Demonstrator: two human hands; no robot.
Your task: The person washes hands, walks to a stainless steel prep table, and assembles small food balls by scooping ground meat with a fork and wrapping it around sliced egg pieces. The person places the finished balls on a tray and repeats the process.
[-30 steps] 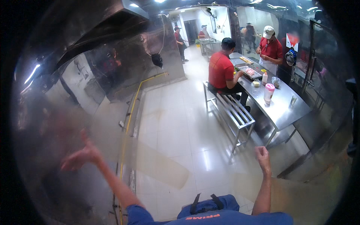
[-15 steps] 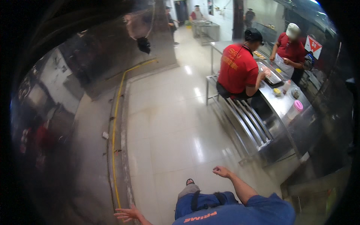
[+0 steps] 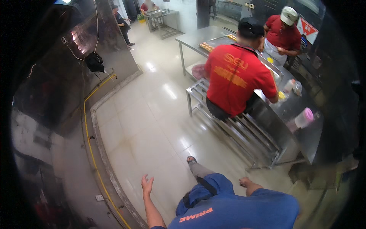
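Observation:
My left hand (image 3: pixel 147 186) is raised in front of me with its fingers apart and nothing in it, above the pale tiled floor (image 3: pixel 135 152). On the other side, my right hand (image 3: pixel 245 181) hangs loosely at my side, holding nothing that I can see; its fingers look slightly bent. It is nearest to the end of a slatted metal bench (image 3: pixel 244 137) but does not touch it. A sandalled foot (image 3: pixel 191 159) of mine is stretched forward on the tiles.
A person in red (image 3: pixel 240 80) sits on the bench at a steel table (image 3: pixel 190 37) holding trays, small containers and a pink-lidded jar (image 3: pixel 304 118). Another red-shirted person (image 3: pixel 284 34) stands across it. A yellow pipe (image 3: pixel 91 149) runs along the left floor edge.
The seated person and the bench appear nearer as I move forward. My left hand has risen and come inward; my right hand has drawn back toward my body.

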